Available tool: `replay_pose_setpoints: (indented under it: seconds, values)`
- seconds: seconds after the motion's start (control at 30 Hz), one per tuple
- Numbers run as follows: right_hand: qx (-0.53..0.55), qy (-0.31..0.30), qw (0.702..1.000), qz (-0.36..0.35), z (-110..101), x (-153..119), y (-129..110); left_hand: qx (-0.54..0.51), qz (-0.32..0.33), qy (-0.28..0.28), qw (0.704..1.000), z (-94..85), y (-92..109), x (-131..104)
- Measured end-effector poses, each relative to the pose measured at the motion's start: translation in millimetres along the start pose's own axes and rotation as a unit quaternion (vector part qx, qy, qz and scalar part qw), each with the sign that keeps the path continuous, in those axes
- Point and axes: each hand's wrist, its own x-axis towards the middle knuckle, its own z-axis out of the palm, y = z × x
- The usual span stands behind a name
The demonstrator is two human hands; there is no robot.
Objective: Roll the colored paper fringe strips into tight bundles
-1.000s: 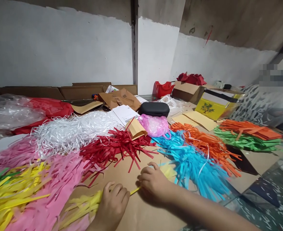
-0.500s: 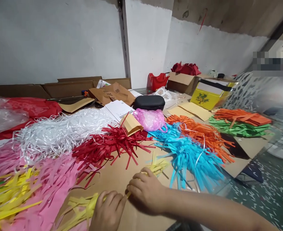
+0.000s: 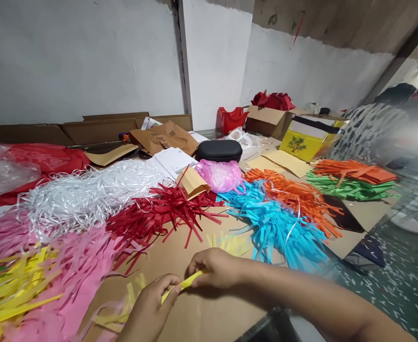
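Both your hands pinch one yellow paper strip. Your left hand and right hand have fingertips clamped on its ends.

Both hands pinch a yellow strip over brown paper: left hand at one end, right hand at the other. Red shreds and blue shreds lie beyond.

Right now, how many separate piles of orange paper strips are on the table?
2. One orange pile lies loose just right of the blue strips. The other, a neater orange stack, rests on the green strips at the far right. More may be hidden underneath.
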Motion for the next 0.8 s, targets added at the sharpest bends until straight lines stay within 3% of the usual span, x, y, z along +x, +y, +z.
replay_pose_setpoints:
  seconds: [0.17,0.23,0.3,0.37,0.43,0.53,0.67,0.8]
  values:
    - [-0.057,0.027,0.998,-0.018,5,-3,13,0.057,0.064,0.047,0.995,3.1,-11,-6]
    - [-0.113,0.035,0.991,-0.066,6,-9,17,0.116,0.136,0.093,0.979,6.3,-17,-12]
    - [-0.217,0.051,0.962,-0.158,7,-18,20,0.218,0.237,0.143,0.936,12.4,-20,-19]
    - [-0.315,0.082,0.914,-0.242,10,-28,23,0.285,0.297,0.184,0.893,20.4,-19,-26]
    - [-0.350,0.110,0.891,-0.268,13,-36,26,0.277,0.287,0.196,0.896,27.2,-16,-30]
    - [-0.308,0.117,0.912,-0.245,17,-42,32,0.234,0.265,0.193,0.915,29.9,-14,-34]
    - [-0.130,0.117,0.971,-0.161,20,-41,44,0.191,0.254,0.136,0.938,24.7,-22,-37]
    - [-0.067,0.105,0.983,-0.135,20,-38,50,0.150,0.176,0.082,0.969,26.7,-34,-39]
